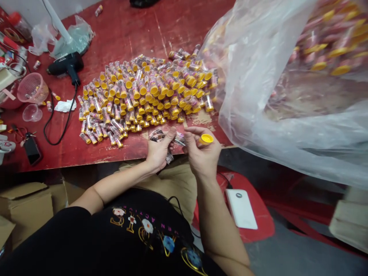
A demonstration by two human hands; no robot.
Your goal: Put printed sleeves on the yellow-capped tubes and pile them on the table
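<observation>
Red tabletop (126, 30) lies behind the left hand (156, 153), pinching printed wrappers (156, 135), and right hand (203, 159), curled round a yellow cap (206, 139), a clear piece (180, 139) slanting between.

One head-worn view — looking forward and steeply down over the chest, fairly close to the tabletop (115, 34).

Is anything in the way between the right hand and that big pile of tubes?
Nothing visible is: just a bit of bare table lies between the right hand, holding a yellow cap, and the pile of tubes. The plastic bag is off to the right.
</observation>
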